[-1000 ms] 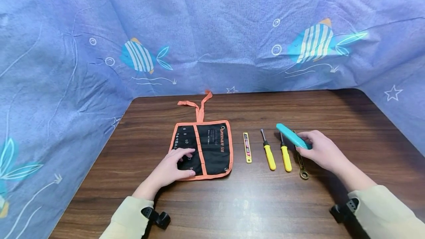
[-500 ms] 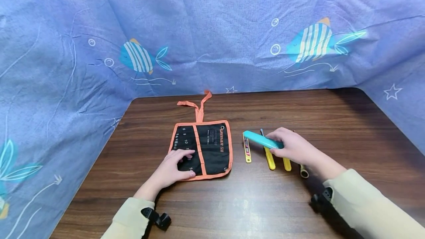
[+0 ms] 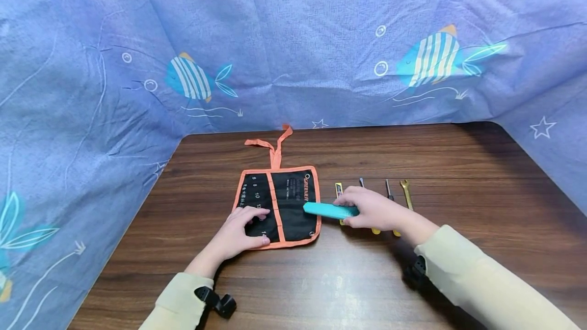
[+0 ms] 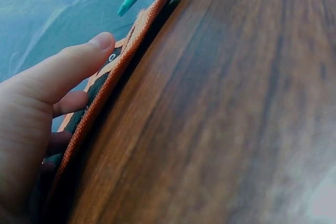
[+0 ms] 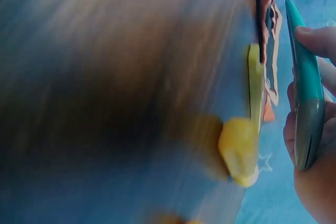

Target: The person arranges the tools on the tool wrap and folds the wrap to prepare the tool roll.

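One teal tool [image 3: 329,211] gripped in R hand [image 3: 372,210], tip over pouch [image 3: 289,228], not in yet; L hand [image 3: 238,230] half-open on it; screwdrivers [image 3: 390,197], wrench [image 3: 407,196], yellow strip [image 3: 339,188] left on tbl [image 3: 339,289].

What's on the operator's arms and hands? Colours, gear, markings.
Left hand and right hand: bare, no gloves or rings visible. Left sleeve and right sleeve: long, pale cream, no print visible. Black left wrist unit and right wrist unit near the cuffs; no cables visible.
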### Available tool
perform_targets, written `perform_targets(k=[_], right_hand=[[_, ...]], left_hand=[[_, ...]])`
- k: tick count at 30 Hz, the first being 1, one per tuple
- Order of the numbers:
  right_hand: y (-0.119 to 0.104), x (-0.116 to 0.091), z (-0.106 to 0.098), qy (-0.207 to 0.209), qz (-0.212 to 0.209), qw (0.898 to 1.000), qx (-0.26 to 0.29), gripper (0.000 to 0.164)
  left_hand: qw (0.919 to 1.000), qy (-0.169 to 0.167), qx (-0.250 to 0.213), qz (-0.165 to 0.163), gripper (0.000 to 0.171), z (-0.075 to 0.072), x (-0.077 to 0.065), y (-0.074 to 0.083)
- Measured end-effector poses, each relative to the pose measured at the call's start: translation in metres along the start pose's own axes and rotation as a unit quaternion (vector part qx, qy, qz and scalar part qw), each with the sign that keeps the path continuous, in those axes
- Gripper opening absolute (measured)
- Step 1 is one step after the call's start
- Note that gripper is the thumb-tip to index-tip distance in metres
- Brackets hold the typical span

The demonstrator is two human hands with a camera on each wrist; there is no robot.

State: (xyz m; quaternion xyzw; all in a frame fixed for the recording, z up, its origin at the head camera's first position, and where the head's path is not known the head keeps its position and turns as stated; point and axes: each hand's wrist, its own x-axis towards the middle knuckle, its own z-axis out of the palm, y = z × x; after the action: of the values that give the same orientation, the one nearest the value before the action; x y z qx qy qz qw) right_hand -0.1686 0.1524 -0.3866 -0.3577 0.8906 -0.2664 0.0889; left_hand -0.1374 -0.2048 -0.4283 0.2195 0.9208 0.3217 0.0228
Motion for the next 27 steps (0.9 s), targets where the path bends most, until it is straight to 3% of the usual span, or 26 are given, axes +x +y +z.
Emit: perform_targets(k=[14, 22, 27], right_hand=[[-0.020, 0.020, 0.020, -0.096, -0.026, 0.995, 0.002, 0.031], [-0.030, 0.032, 0.027, -0.107, -0.057, 0.993, 0.008, 0.031], [-0.035, 0.037, 0.030, -0.112, -0.052, 0.992, 0.021, 0.033]], left_hand=[[0.9996, -0.015, 0.000, 0.024, 0.042, 0.000, -0.002, -0.001], [0.9993, -0.025, 0.010, 0.025, 0.042, -0.001, -0.002, -0.001], [0.9991, -0.031, 0.015, 0.025, 0.042, -0.001, -0.002, -0.001]])
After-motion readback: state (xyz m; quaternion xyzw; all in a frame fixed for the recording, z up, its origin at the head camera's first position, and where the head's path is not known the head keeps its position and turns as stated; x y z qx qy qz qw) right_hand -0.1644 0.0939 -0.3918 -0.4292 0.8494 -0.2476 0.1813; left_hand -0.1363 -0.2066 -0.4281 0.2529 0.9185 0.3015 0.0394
